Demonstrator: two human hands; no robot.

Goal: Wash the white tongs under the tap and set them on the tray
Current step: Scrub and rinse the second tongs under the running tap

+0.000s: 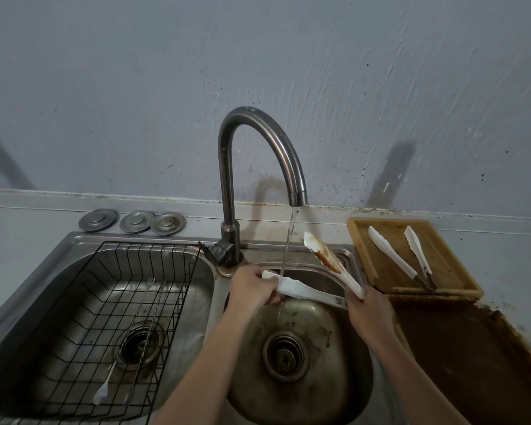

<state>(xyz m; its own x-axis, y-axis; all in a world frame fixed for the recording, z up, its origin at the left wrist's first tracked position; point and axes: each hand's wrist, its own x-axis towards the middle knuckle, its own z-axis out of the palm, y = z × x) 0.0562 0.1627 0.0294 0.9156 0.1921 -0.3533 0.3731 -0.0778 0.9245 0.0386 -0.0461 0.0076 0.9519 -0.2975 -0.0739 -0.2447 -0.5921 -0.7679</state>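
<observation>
**Tongs spread across the stream, hinge at the right hand**

The white tongs (316,289) are held over the right sink (359,357), open in a V. The hinge end sits in the right hand (370,314), whose fingers curl round it near the sink's right rim. From there the two arms fan out to the left and away. The lower arm runs nearly level toward the left hand (253,286), which grips its tip; the water (288,240) from the tap (258,167) falls right on that tip, just beside the left fingers. The upper arm points up and back toward the sink's far rim, and it carries a brown smear along its inner face. That stained arm lies to the right of the stream, not under it.

So the wash looks only partly done. The next move likely turns on bringing the smeared arm left into the water, or swinging the whole V about the hinge. The left hand is nearer the stream and free to rub; the right hand steers.

The tray (359,240) stands on the counter past the sink's right rim, nearest the right hand. Another pair of tongs (405,259) lies on it, long axes running front to back.
</observation>
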